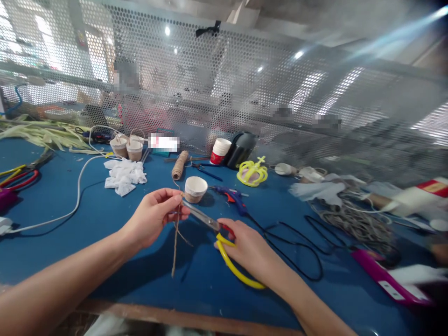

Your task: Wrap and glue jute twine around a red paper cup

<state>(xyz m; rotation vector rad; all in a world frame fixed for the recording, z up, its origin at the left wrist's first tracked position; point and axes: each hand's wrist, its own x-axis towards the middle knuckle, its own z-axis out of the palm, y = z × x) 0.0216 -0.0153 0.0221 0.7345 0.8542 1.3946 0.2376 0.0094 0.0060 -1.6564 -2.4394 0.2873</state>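
Though two hands (150, 217) (247, 242), one pair of scissors (206, 219) (the right's).

Smooth metal and plastic, rough fibre, matt surfaces

Scissors (212, 225) in the right hand (245, 243): smooth, bright metal blades; smooth yellow and red handles, plastic in appearance. Twine (175, 249) in the left hand (157, 213): rough, matt brown fibre. Twine roll (179, 166) beyond the left hand: same coarse fibre. Small cup (195, 196) just beyond the left fingertips: matt, pale interior; textured brown outer wall. Glue gun (234, 197) beyond the right hand: smooth blue plastic. White heap (125, 175) beyond the left hand: crumpled, matt; cloth or paper indeterminate. Power strip (387, 279) right of the right hand: glossy magenta plastic. Tabletop (196, 296) beneath both hands: smooth, matt blue. Perforated panel (196, 70) beyond both hands: grey metal in appearance.
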